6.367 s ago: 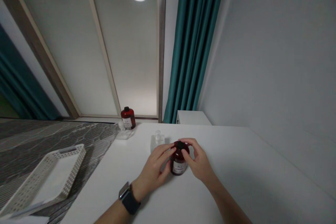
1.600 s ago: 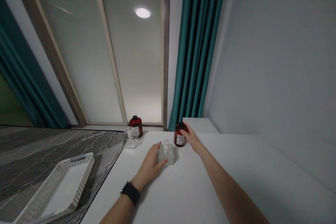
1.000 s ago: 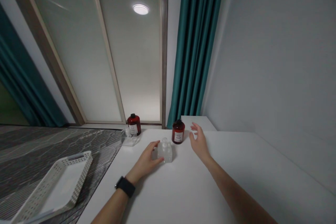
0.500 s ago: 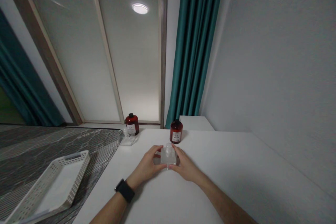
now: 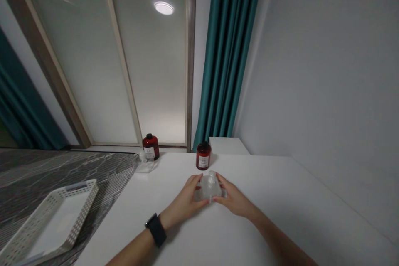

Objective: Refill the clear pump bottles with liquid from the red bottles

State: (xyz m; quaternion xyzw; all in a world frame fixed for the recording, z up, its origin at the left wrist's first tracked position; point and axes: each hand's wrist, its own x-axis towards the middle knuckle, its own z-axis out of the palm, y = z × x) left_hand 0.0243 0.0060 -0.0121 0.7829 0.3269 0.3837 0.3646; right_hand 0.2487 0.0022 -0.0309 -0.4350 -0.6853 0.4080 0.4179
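Observation:
Between both hands is a clear, see-through piece [image 5: 211,187] with a rounded knob at its far end; its exact kind cannot be made out. My left hand [image 5: 188,197], with a dark watch on the wrist, grips its left side between thumb and fingers. From the right side, my right hand [image 5: 232,199] holds it the same way. Just beyond the hands stands a dark red-brown bottle [image 5: 203,156] with a black cap and white label. At the far left of the table, a similar clear piece [image 5: 145,166] lies in front of a second red-brown bottle [image 5: 151,147].
The white table [image 5: 174,241] spreads under my arms, its left edge slanting away. Below on the grey patterned floor is a white perforated basket [image 5: 89,208]. A white box-like surface [image 5: 229,145] adjoins the far edge, near a teal curtain [image 5: 229,70] and the right wall.
Both hands have moved right with the clear piece, away from the near bottle's front. The view has turned slightly, so the bottles and basket appear farther left.

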